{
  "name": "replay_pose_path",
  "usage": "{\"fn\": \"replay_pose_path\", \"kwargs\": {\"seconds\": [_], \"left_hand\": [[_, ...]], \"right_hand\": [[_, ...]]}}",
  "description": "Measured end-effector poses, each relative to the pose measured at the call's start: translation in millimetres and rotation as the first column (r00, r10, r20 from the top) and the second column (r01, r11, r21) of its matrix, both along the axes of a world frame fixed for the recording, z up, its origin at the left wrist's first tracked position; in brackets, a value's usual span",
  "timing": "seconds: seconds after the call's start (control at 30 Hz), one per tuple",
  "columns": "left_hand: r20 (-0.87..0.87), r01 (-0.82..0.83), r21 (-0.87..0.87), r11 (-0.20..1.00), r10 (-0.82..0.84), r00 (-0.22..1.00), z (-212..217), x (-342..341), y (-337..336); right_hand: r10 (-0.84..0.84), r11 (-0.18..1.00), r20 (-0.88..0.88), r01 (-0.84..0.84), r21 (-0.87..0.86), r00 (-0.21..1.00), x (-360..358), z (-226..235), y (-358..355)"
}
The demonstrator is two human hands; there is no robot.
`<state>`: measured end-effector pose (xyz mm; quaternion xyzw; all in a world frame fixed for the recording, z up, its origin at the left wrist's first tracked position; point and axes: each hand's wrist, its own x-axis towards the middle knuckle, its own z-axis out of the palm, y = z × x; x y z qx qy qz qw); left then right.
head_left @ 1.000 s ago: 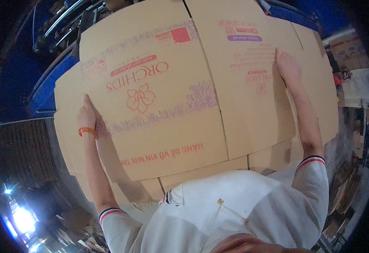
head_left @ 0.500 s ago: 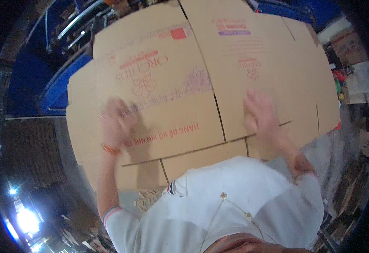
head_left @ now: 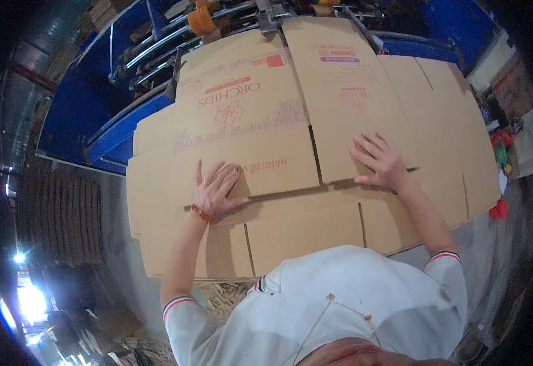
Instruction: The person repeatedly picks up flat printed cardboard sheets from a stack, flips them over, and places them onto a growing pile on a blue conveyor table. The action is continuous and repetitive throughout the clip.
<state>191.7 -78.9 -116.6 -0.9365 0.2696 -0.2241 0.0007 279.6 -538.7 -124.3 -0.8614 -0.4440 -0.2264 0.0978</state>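
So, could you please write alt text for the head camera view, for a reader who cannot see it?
Seen from above, a person presses the left hand and the right hand flat, fingers spread, on the top flattened cardboard box of a stack of cardboard sheets. Behind the stack stands a blue machine with metal rollers.

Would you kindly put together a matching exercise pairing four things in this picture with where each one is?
Things:
1. left hand
2. right hand
3. orange wristband
4. blue machine frame

Places:
A. beyond the far left edge of the cardboard
B. flat on the top cardboard sheet, right of its slot
C. around the left wrist
D. flat on the top cardboard sheet, near its lower left edge

Pairs: 1-D, 2-B, 3-C, 4-A
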Motion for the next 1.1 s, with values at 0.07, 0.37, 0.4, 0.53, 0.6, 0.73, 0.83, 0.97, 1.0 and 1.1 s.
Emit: {"fn": "replay_pose_path", "kwargs": {"seconds": [0.07,0.37,0.4,0.53,0.6,0.73,0.83,0.97,1.0,1.1], "left_hand": [[-0.020,-0.011,-0.014,1.000,0.011,1.000,-3,21,1],[0.030,-0.330,-0.047,0.943,0.332,0.943,10,119,15],[0.099,-0.346,-0.091,0.934,0.354,0.930,10,122,18],[0.244,-0.436,-0.199,0.878,0.475,0.845,23,82,48],[0.276,-0.511,-0.231,0.828,0.559,0.782,25,40,91],[-0.054,-0.983,-0.119,-0.138,0.990,-0.132,-7,-62,217],[-0.319,-0.982,0.023,-0.189,0.929,-0.186,-10,-103,251],[-0.368,-0.993,-0.058,-0.101,0.927,-0.072,-18,-96,260],[-0.386,-0.990,-0.051,-0.129,0.917,-0.100,-16,-96,259],[-0.435,-0.984,-0.046,-0.169,0.891,-0.133,9,-91,270]], "right_hand": [[0.008,1.000,0.040,-0.008,0.005,0.999,24,-1,2],[-0.179,0.984,0.107,0.176,0.038,0.978,129,-3,34],[-0.273,0.962,0.091,0.268,0.059,0.958,131,1,39],[-0.314,0.949,-0.031,0.315,0.007,0.949,91,9,36],[-0.343,0.937,-0.155,0.326,-0.129,0.926,44,5,10],[-0.360,0.932,-0.364,0.347,-0.102,0.859,-15,4,-28],[-0.393,0.915,-0.344,0.398,-0.058,0.853,-24,-12,-33],[-0.416,0.900,-0.302,0.436,0.000,0.858,-27,-13,-24],[-0.422,0.897,-0.296,0.443,0.004,0.857,-26,-13,-24],[-0.464,0.875,-0.297,0.483,-0.009,0.835,-28,-13,-24]]}}
